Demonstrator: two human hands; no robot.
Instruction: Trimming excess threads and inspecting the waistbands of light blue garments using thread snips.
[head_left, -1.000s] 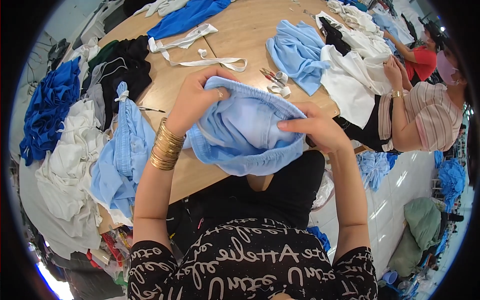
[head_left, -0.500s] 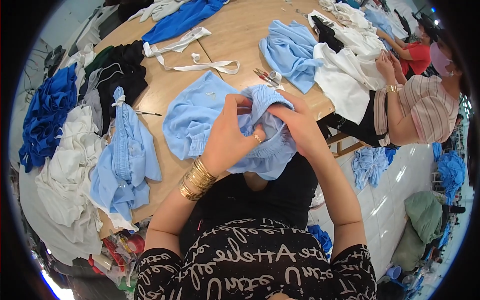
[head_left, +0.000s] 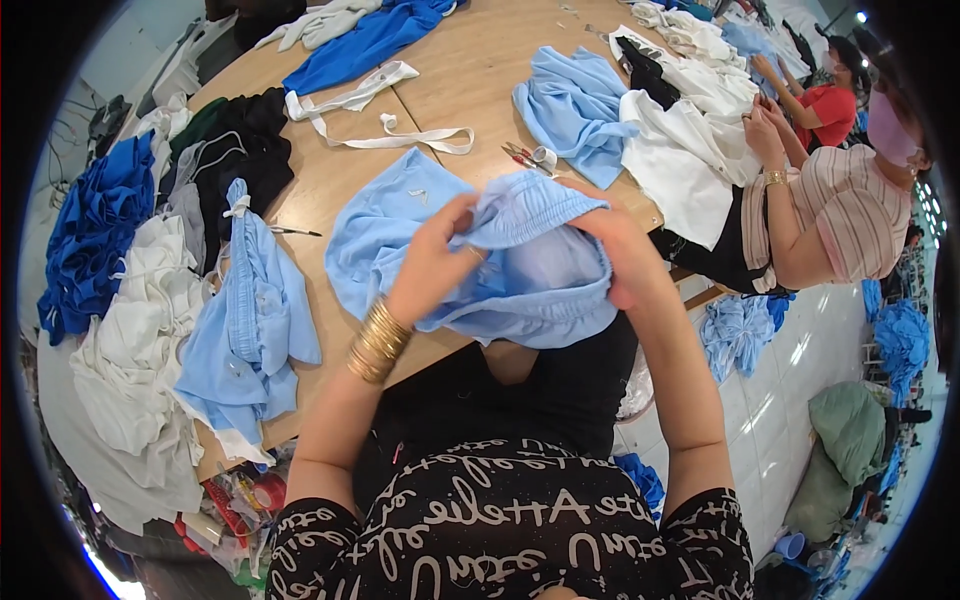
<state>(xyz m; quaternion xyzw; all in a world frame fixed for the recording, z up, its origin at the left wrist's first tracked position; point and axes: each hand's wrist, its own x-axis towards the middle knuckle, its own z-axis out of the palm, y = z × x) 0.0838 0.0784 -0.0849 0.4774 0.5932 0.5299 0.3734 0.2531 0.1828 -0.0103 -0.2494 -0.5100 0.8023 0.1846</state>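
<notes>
A light blue garment with a gathered elastic band [head_left: 545,215] is held over the table's near edge. Its band is spread into a wide opening that shows the paler inside. My left hand [head_left: 435,258], with gold bangles at the wrist, grips the band's left side, fingers partly tucked behind the cloth. At the opposite side my right hand [head_left: 622,258] is closed on the band, thumb outside and some fingers hidden in the fabric. The rest of the cloth lies on the table to the left, bearing a small whitish mark.
Red-handled snips [head_left: 522,156] lie beside a small white roll [head_left: 544,158]. White tape [head_left: 400,133] curls behind the garment. A tied light blue garment [head_left: 250,310] and white cloth [head_left: 140,350] lie to the left. Co-workers sit at the right, one handling white fabric [head_left: 690,160].
The band has gone from bunched between my hands to stretched open. My left hand has shifted left and my right hand slightly right, widening the gap between them.
</notes>
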